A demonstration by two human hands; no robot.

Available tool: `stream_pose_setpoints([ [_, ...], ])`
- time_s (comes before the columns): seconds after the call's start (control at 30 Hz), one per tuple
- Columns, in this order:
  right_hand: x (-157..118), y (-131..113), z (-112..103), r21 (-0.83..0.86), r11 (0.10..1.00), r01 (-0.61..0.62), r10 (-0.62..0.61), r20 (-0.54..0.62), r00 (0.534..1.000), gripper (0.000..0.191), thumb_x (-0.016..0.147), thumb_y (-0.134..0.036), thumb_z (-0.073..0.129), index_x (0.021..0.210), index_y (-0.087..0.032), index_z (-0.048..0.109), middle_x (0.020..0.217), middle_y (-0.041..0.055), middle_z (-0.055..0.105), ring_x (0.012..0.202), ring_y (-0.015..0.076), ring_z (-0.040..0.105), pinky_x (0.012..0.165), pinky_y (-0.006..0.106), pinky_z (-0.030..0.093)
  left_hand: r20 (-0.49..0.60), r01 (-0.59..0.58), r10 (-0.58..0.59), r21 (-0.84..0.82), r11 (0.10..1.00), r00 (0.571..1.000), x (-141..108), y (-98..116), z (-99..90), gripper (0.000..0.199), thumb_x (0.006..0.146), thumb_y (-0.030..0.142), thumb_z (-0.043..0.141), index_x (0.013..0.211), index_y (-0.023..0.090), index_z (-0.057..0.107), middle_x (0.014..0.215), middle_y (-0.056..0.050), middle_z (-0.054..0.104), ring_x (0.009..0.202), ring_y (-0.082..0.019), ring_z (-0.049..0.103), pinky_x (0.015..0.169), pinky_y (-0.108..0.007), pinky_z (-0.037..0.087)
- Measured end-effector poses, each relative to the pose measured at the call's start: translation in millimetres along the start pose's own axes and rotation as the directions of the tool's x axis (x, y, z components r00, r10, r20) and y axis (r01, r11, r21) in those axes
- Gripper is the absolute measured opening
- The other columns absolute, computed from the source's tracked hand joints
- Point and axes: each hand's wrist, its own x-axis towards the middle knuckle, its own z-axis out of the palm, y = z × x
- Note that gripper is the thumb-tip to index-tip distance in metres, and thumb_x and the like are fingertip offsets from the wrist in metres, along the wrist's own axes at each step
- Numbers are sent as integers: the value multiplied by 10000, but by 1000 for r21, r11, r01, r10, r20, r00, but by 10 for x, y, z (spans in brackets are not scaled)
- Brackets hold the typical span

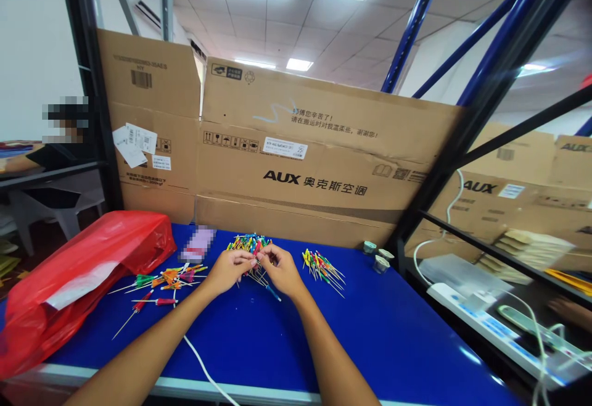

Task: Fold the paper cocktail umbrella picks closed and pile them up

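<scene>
Pinching coloured pins [250, 247], hands [280, 271] nearly closed

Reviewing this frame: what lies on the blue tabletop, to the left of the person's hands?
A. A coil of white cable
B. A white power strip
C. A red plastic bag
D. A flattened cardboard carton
C. The red plastic bag lies crumpled on the left end of the blue tabletop, beyond the person's left hand.
</scene>
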Motion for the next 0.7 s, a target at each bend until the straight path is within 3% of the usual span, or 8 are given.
stream_pose_setpoints([
  [0.23,10,12,-21,-24,1000,0,-1,-51,999,211,888,-375,591,802,-189,643,687,-9,594,596,130,456,558,227,364,-77,-3,7,50,999,997,-4,-9,-26,378,786,438,705,984,121,759,799,-89,766,412,-99,496,418,-223,364],
  [0.43,23,30,-49,8,1000,11,-10,-59,998,192,875,-347,581,780,-186,628,701,-5,593,623,137,488,584,234,390,-116,-20,28,72,997,993,13,-3,-33,369,788,460,689,928,125,758,825,-90,764,489,-132,559,442,-222,368],
  [0.7,16,14,-7,13,1000,-17,17,-51,999,270,876,-440,609,952,-192,688,797,32,673,697,169,562,618,256,440,-14,-23,24,73,997,1000,-32,79,-12,400,832,497,622,950,133,739,903,-82,767,402,-90,492,420,-221,362],
])
